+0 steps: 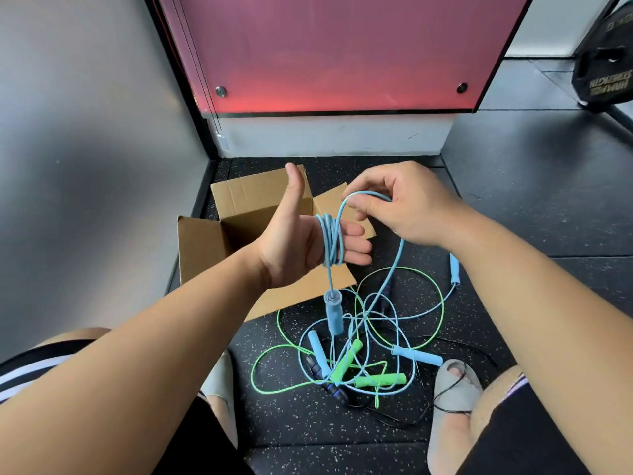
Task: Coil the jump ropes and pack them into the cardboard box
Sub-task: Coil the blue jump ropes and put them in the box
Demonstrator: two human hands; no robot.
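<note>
**A:** Speckled black rubber flooring (513, 207) runs to a red wall panel (335, 53), with a weight plate (606, 60) at the far right. Where's the box?

**B:** The cardboard box (239, 197) sits on the floor, left of middle and far from the person. Its flaps are spread open. The left hand hides most of its inside.

**A:** And that hand?

**B:** The left hand (301, 234) is raised in front of the box with the thumb up and four fingers straight. A blue rope (330, 241) is wound several turns around those fingers. One blue handle (333, 313) dangles below the coil.

**A:** The other?

**B:** The right hand (411, 204), just right of the left, pinches a loop of the same blue rope between thumb and fingertips. From there the cord drops to the pile on the floor.

**A:** What's in the pile?

**B:** It lies near the person, between grey slippers (452, 399). A green rope (442, 303) with green handles (380, 379), more blue cord and a black rope (329, 385) are tangled together.
</note>
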